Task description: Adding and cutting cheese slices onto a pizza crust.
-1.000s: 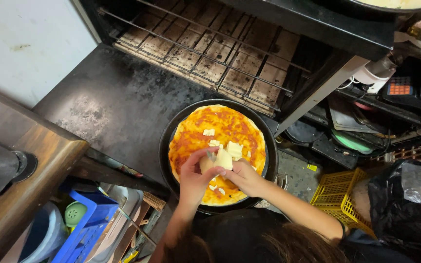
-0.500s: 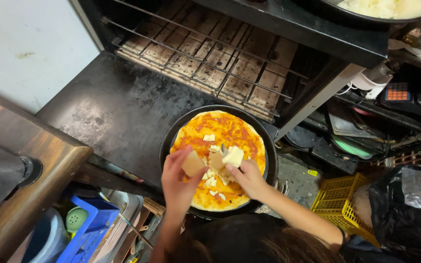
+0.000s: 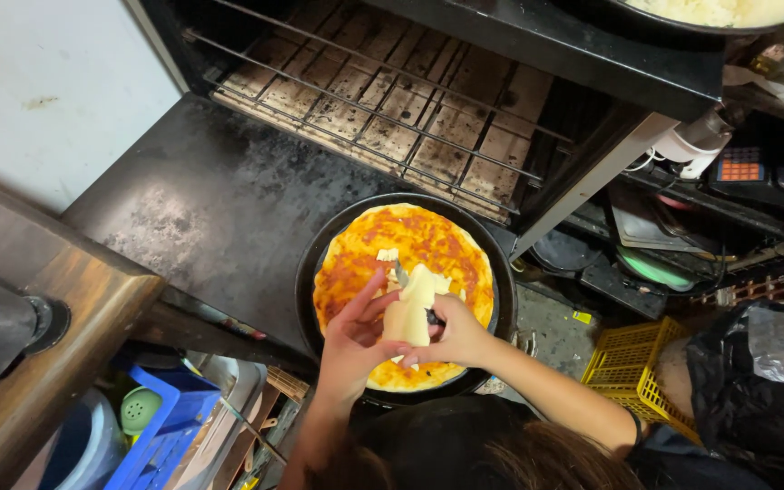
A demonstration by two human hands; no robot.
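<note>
A: Hands?

B: Left hand (image 3: 356, 340) and right hand (image 3: 454, 334) meet over the near half of the pizza (image 3: 403, 281), both closed on one pale block of cheese (image 3: 410, 313). Left fingers cup its near end; right thumb and fingers pinch the far side. A small blade seems to show at the block's top, though I cannot tell for sure.

A: Where's the pizza sitting?

B: In a round black pan (image 3: 501, 299) on the open oven door (image 3: 220, 209), wire rack (image 3: 392, 109) beyond. A few cheese pieces (image 3: 388, 257) lie on the sauce.

A: Doing it well?

B: My judgement: take thin pieces, spread them toward the bare red rim, keep fingertips clear of any edge.
</note>
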